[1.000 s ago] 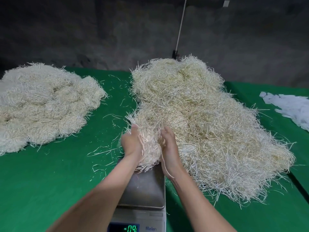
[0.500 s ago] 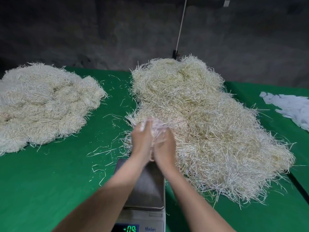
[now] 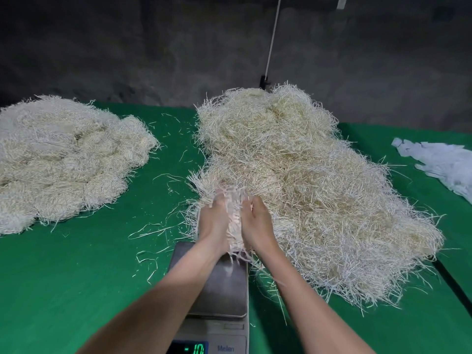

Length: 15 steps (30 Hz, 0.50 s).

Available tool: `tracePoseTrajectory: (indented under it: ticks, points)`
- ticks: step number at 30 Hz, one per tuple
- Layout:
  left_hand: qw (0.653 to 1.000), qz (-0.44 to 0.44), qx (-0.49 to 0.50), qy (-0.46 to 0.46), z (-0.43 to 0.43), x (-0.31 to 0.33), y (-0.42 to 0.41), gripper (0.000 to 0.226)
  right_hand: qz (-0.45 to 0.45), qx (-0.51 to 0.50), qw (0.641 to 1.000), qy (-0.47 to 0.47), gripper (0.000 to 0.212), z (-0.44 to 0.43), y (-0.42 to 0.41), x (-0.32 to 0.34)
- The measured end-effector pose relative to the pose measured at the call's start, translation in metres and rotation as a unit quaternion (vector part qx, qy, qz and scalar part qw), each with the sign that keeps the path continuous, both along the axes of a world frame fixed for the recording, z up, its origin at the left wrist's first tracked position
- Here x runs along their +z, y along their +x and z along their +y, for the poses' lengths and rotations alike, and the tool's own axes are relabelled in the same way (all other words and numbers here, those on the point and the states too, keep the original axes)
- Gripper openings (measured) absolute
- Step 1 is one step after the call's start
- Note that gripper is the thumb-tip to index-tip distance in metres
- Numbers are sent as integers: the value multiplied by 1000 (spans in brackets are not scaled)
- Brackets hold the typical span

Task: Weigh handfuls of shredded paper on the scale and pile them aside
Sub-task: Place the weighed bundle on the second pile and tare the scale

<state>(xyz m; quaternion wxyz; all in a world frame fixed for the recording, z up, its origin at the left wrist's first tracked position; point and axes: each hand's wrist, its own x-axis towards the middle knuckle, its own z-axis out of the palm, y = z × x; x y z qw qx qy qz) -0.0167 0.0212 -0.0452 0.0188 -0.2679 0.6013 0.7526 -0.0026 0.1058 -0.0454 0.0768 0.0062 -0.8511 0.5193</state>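
**Handful of shredded paper, held over the scale**

1. Fingers. The left fingers [image 3: 217,199] and right fingers [image 3: 251,201] curl into opposite sides of one handful of shredded paper [image 3: 235,215]. I log both sets as gripping it. The tips are buried in strands, so I cannot see them fully.

2. Hands. The left hand [image 3: 213,222] and right hand [image 3: 256,224] face each other, with the bundle pressed between the palms.

3. Handful. Its long axis runs away from me, near to far.
   - The far end points into the near-left edge of the large pile [image 3: 319,190], and I cannot tell where one stops and the other begins.
   - The near end hangs in loose strands below the wrists, over the far part of the scale [image 3: 222,290]. Whether they touch it I cannot tell.
   - The bundle is slightly blurred.

4. Scale. It has a grey platform, partly under the left forearm. The display [image 3: 190,349] at the bottom edge reads -10 in green.

5. Large pile. It lies just right of the scale and stretches from far-left to near-right across the green desk [image 3: 76,290].

6. Second pile [image 3: 63,154]. It lies at the left, well apart from the scale.

7. Loose strands [image 3: 155,227]. They are scattered on the desk between the two piles.

8. White paper pieces [image 3: 444,162]. They are heaped at the right edge.
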Motion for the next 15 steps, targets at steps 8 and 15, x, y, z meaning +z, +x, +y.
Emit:
tracePoseTrajectory:
  ticks: [8,15]
  points:
    - [989,38,117,79,-36,9,-32,17,214,-12,976,33,11,19,37,1]
    - [925,142,37,351,14,39,23,45,171,119,940,272,57,-8,5,9]
